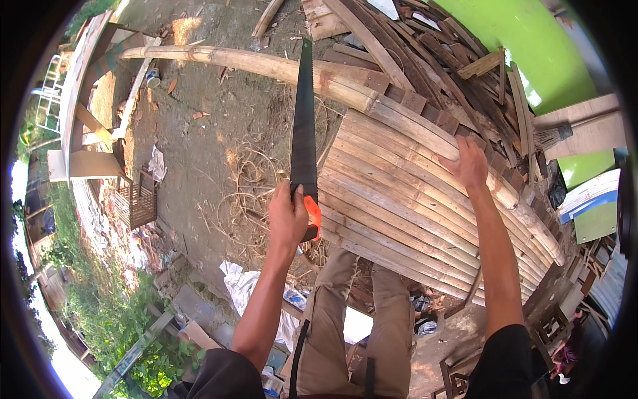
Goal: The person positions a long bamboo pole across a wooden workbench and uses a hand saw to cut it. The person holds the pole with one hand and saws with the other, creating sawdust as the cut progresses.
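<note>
My left hand (287, 216) is closed round the orange and black handle of a handsaw (304, 126). Its dark blade points away from me, the tip overlapping a long bamboo pole (252, 63) in the picture; whether blade and pole touch I cannot tell. My right hand (467, 164) lies on the pole farther right, fingers over its upper side. Beneath that hand, the pole runs along the far edge of a slatted bamboo platform (392, 193).
Planks and timber (425, 73) are piled beyond the platform, near a green wall (531, 53). Curled bamboo strips (246, 193) litter the dirt ground on the left. A small wooden crate (136, 199) stands farther left. White sheeting (246, 286) lies by my legs.
</note>
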Available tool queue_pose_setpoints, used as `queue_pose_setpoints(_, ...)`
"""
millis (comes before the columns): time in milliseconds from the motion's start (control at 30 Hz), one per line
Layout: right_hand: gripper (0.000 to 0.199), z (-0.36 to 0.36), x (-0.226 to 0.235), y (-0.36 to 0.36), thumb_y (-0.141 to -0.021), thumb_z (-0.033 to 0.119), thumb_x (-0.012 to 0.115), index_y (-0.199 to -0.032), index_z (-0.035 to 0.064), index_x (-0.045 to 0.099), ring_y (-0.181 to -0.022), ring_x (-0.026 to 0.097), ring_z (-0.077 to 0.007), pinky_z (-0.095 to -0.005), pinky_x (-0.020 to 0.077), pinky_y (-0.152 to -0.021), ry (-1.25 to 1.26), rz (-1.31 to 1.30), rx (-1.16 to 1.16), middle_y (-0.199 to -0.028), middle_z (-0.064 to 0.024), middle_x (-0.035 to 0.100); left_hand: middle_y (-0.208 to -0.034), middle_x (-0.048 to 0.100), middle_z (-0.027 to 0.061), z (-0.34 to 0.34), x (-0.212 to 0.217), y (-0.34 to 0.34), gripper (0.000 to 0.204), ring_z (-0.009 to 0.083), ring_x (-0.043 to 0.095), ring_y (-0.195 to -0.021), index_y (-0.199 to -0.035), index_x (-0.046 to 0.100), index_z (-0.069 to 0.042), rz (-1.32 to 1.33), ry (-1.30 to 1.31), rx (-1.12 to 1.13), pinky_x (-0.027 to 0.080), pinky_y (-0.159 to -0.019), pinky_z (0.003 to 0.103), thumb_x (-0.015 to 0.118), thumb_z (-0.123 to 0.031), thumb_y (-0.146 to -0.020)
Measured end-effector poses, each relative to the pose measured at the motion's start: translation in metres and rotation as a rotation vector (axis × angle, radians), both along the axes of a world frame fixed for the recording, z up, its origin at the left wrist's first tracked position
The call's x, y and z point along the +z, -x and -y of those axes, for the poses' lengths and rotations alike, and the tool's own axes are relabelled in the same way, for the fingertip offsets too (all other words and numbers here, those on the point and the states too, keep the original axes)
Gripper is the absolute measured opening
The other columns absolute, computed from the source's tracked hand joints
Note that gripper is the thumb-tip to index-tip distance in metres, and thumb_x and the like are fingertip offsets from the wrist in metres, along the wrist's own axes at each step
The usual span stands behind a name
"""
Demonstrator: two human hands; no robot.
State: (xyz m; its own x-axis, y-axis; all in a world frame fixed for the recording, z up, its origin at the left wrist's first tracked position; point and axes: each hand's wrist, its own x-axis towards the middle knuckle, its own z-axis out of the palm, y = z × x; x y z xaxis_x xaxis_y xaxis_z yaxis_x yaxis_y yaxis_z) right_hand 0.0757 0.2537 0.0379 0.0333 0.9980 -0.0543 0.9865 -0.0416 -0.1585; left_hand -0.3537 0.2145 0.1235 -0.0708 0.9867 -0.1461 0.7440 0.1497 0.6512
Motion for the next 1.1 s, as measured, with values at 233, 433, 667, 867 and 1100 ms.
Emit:
queue_pose_setpoints(233,0.076,0.022,0.015,-0.033,-0.074,0.058,0.081,-0.124,0.004,0.063,-0.107,0.063,-0.0359,-0.0452,0.0522,-0.09,0.052,-0.031,-0.053,-0.117,-0.0153,0.064,-0.085,0.056,0.0241,0.028,0.008,-0.016,0.013,0.043,0.055,-0.073,-0.094,0.054,0.006,0.013,0.033,-0.069,0.043,-0.064,0.046,0.058,-0.006,-0.098)
queue_pose_setpoints(433,0.079,0.102,0.021,-0.131,-0.067,0.051,0.086,-0.125,0.0033,0.062,-0.109,0.062,-0.0349,-0.0454,0.0522,-0.088,-0.004,0.041,-0.035,-0.115,-0.0156,0.064,-0.085,0.058,0.0216,0.058,0.004,-0.038,0.011,0.0391,0.057,-0.071,-0.097,0.057,0.006,0.115,0.055,-0.118,0.043,-0.061,0.043,0.059,-0.005,-0.097)
queue_pose_setpoints(667,0.082,0.179,0.013,-0.223,-0.069,0.054,0.083,-0.131,0.0061,0.06,-0.12,0.057,-0.0314,-0.0465,0.0346,-0.106,0.14,0.111,-0.125,-0.126,-0.0146,0.065,-0.079,0.055,0.0195,0.07,0.007,-0.11,0.012,0.0364,0.054,-0.065,-0.095,0.058,0.005,0.137,0.009,-0.333,0.042,-0.059,0.042,0.062,-0.006,-0.096)
queue_pose_setpoints(867,0.084,0.201,0.011,-0.257,-0.072,0.053,0.081,-0.139,0.0074,0.056,-0.129,0.053,-0.0327,-0.0491,0.0352,-0.109,0.167,-0.003,-0.25,-0.134,-0.0161,0.061,-0.076,0.054,0.0176,0.075,0.017,-0.165,0.013,0.0309,0.051,-0.06,-0.091,0.057,0.004,0.214,0.034,-0.366,0.04,-0.056,0.04,0.063,-0.006,-0.096)
queue_pose_setpoints(1100,0.086,0.208,0.014,-0.255,-0.075,0.05,0.081,-0.144,0.0089,0.049,-0.134,0.049,-0.0321,-0.0557,0.0324,-0.111,0.205,0.045,-0.27,-0.138,-0.0152,0.057,-0.073,0.053,0.0144,0.082,0.018,-0.182,0.012,0.024,0.046,-0.056,-0.092,0.058,0.004,0.239,0.025,-0.326,0.037,-0.052,0.036,0.062,-0.006,-0.097)
